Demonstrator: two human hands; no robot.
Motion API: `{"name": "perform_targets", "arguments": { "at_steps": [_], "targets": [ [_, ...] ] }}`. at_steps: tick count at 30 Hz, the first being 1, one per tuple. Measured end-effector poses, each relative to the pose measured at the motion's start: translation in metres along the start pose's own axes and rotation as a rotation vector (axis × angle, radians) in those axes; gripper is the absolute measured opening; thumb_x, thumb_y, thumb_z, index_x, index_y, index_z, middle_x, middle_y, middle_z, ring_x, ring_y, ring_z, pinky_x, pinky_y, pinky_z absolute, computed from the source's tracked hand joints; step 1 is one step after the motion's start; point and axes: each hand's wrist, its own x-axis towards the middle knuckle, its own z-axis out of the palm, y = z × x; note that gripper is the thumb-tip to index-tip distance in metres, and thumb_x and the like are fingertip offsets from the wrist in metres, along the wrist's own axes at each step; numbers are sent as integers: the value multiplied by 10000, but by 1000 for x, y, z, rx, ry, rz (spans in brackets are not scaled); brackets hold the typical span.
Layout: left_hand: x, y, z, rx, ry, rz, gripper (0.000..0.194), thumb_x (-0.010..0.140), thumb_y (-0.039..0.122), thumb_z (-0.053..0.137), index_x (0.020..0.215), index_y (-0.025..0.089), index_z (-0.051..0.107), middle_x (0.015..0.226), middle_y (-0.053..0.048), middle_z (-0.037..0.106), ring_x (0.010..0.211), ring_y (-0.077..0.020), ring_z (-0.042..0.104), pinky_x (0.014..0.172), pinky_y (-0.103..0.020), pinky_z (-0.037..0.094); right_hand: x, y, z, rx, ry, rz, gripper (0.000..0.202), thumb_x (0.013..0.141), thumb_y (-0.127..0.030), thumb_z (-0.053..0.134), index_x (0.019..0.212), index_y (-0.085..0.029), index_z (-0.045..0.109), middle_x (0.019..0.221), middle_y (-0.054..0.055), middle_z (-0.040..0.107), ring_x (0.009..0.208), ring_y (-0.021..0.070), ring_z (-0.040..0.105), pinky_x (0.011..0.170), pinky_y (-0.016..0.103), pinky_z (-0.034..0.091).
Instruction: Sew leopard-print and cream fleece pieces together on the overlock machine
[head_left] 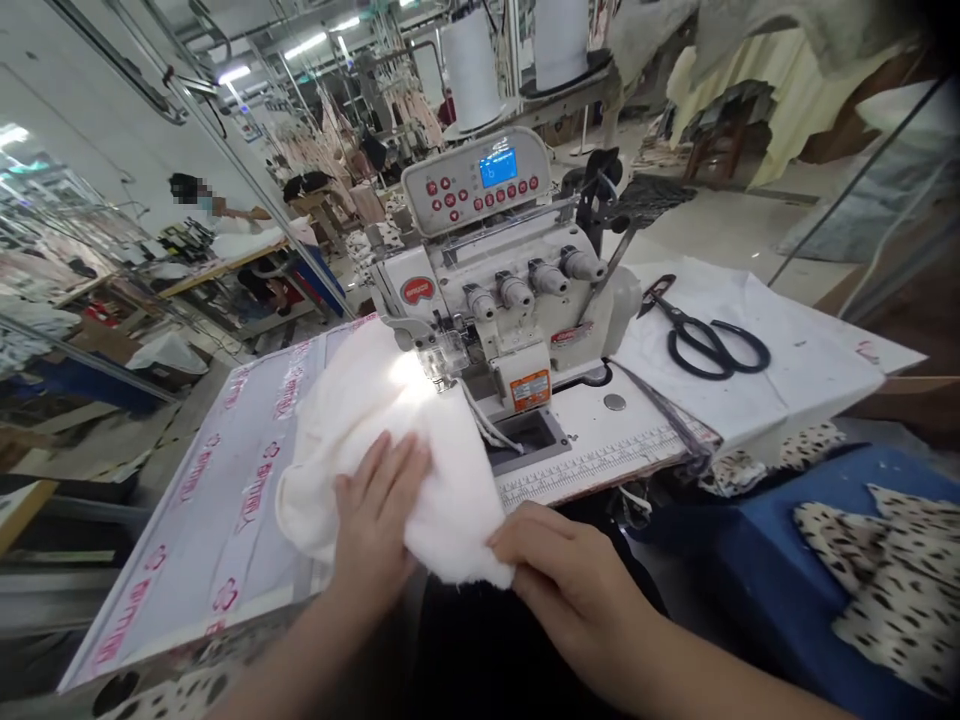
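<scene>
A white fleecy piece of cloth [360,410] lies on the sewing table [225,500], its far end under the presser foot of a white overlock machine [510,300]. My left hand [375,515] rests flat on the near part of the cloth, fingers spread toward the machine. At the table's front edge my right hand [562,570] pinches the cloth's near right corner. A lamp on the machine lights the cloth brightly at the needle.
Black scissors [705,335] lie on white fabric [787,370] right of the machine. Spotted cloth [885,570] rests on a blue surface at the lower right. Thread cones [472,65] stand behind the machine. Another person sits at a far workbench on the left.
</scene>
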Motion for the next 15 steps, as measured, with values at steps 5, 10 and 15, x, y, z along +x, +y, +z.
{"name": "perform_targets", "arguments": {
  "at_steps": [5, 10, 15],
  "targets": [
    [6, -29, -20, 72, 32, 53, 472, 801, 159, 423, 1265, 227, 369, 1240, -88, 490, 1208, -291, 361, 864, -434, 284, 16, 8, 1, -15, 20, -24, 177, 817, -66, 400, 780, -167, 541, 735, 25, 534, 687, 121, 513, 617, 219, 418],
    [21, -40, -25, 132, 50, 49, 403, 820, 173, 415, 1221, 220, 424, 1188, -70, 539, 1166, -284, 416, 816, -405, 286, 32, 18, 0, 3, 44, 3, 175, 780, -41, 434, 753, -166, 552, 738, 17, 532, 682, 120, 519, 635, 231, 418],
    [40, -51, -24, 180, -7, 10, 364, 821, 147, 368, 1166, 198, 473, 1157, -69, 562, 1150, -268, 434, 833, -418, 273, 51, 25, -4, 77, 61, 15, 213, 750, 14, 428, 730, -161, 548, 697, -11, 511, 646, 99, 535, 615, 212, 414]
  ]
}}
